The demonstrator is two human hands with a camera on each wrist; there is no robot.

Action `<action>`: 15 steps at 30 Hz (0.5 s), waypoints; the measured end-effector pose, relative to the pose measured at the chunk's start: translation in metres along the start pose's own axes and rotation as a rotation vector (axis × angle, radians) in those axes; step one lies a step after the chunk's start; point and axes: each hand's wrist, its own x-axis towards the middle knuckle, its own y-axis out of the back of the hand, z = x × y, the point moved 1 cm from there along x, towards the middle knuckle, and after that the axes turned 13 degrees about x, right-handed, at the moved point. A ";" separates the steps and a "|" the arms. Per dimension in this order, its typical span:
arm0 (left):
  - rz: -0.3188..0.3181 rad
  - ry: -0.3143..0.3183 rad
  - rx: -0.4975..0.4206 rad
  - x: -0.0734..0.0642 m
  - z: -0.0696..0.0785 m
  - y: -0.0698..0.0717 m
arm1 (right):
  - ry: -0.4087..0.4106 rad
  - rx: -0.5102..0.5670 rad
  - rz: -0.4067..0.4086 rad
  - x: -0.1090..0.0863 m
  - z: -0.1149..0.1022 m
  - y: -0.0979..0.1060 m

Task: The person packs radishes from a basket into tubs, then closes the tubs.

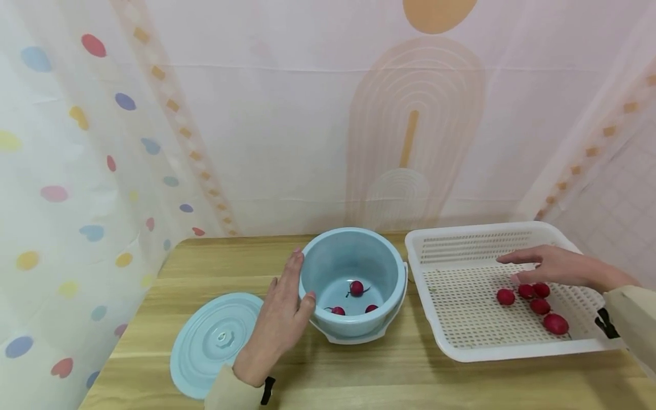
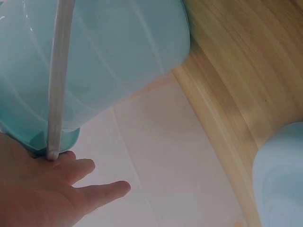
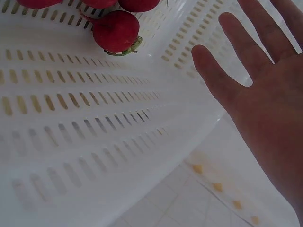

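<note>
A light blue bucket (image 1: 344, 253) with a pale handle (image 2: 59, 75) stands at mid-table, holding 3 red radishes (image 1: 356, 288). Against its left side rests my left hand (image 1: 282, 316), thumb at the rim and fingers extended. To the right, a white perforated basket (image 1: 427, 310) contains several radishes (image 1: 556, 324). My right hand (image 1: 556, 265) hovers over these with nothing in it, its fingers spread in the right wrist view. There, one radish (image 3: 116, 32) with a green stem stub lies near the basket's corner.
A round blue lid (image 1: 192, 347) lies on the wooden table (image 1: 348, 373) left of the bucket, partly behind my left hand. Behind the table hangs a patterned curtain (image 1: 277, 142), with a dotted part at the left.
</note>
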 end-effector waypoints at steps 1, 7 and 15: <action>0.000 0.003 0.000 -0.001 0.000 0.000 | 0.005 0.002 -0.010 0.002 0.001 0.000; 0.001 0.003 0.002 -0.005 -0.001 0.002 | 0.040 0.010 -0.086 0.010 0.008 -0.006; 0.014 0.003 0.001 -0.006 -0.003 0.004 | 0.072 0.058 -0.176 0.019 0.017 -0.014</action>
